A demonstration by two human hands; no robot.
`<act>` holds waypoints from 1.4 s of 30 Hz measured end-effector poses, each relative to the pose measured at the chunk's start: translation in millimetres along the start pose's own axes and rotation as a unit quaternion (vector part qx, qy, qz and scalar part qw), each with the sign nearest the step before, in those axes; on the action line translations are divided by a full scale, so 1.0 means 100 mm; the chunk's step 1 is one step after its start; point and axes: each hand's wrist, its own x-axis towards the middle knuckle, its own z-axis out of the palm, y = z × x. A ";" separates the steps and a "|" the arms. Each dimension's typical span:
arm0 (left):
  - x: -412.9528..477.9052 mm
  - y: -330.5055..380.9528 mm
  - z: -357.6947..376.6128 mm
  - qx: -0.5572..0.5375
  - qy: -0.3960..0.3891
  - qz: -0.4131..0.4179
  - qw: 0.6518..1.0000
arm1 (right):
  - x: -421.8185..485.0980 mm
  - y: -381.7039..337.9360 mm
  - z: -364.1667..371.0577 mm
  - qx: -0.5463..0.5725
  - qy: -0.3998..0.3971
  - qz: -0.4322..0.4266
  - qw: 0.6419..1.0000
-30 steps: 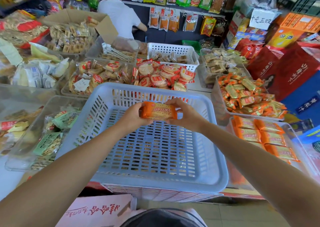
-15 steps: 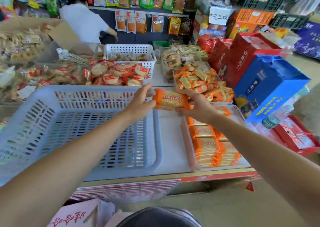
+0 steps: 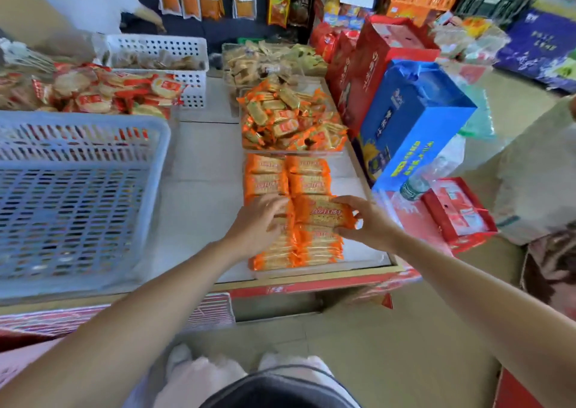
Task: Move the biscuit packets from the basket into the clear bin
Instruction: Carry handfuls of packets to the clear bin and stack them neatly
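Biscuit packet (image 3: 324,215) hovered over the stacked packets (image 3: 318,248) in the clear bin (image 3: 361,248), pinched by the right hand (image 3: 371,225). The left hand (image 3: 255,223) lay flat, gripping nothing. Released crooked, the packet might slide off the stack.

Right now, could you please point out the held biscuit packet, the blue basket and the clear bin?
biscuit packet (image 3: 322,213), head view, printed front.
blue basket (image 3: 84,120), head view, far rim.
clear bin (image 3: 363,248), head view, bare floor at right.
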 end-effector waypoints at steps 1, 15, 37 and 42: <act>0.00 -0.01 0.10 0.023 -0.015 -0.002 1.000 | -0.04 0.10 0.01 -0.003 -0.006 0.004 1.000; 0.09 -0.09 0.61 0.187 -0.091 -0.005 0.978 | 0.04 0.57 0.42 -0.078 -0.057 -0.018 0.995; 0.13 -0.17 0.58 0.236 -0.055 0.021 0.970 | 0.17 0.53 0.50 -0.132 0.053 -0.118 0.983; 0.19 -0.23 0.60 0.258 -0.062 0.006 0.964 | 0.30 0.40 0.60 -0.225 -0.021 -0.127 0.966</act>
